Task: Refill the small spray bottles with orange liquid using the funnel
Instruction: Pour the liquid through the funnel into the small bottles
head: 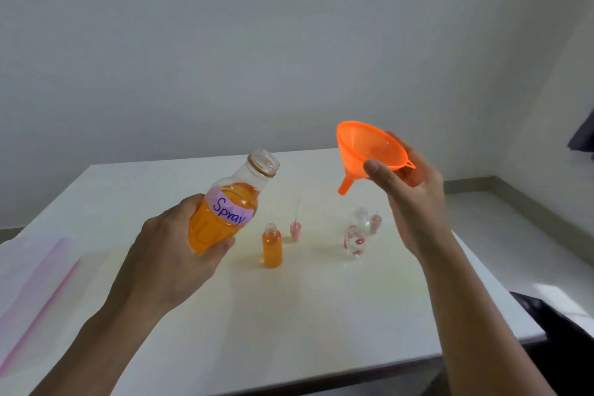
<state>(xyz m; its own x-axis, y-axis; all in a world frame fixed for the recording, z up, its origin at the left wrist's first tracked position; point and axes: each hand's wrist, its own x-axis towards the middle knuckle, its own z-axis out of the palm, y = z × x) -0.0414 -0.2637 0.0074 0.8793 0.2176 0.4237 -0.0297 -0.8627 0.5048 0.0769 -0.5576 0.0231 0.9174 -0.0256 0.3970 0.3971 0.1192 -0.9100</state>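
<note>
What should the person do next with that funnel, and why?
Probably lower the orange funnel, held in the right hand, into the neck of the clear flowered bottle. That bottle looks empty, while the small orange bottle is already full, and the left hand holds the open Spray bottle, ready to pour.

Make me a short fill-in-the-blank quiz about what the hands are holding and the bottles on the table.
The left hand grips a big bottle labelled ____.
The right hand holds an orange ____.
The orange-filled small bottle stands to the ____ of the flowered bottle.
Missing words: Spray; funnel; left.
</note>
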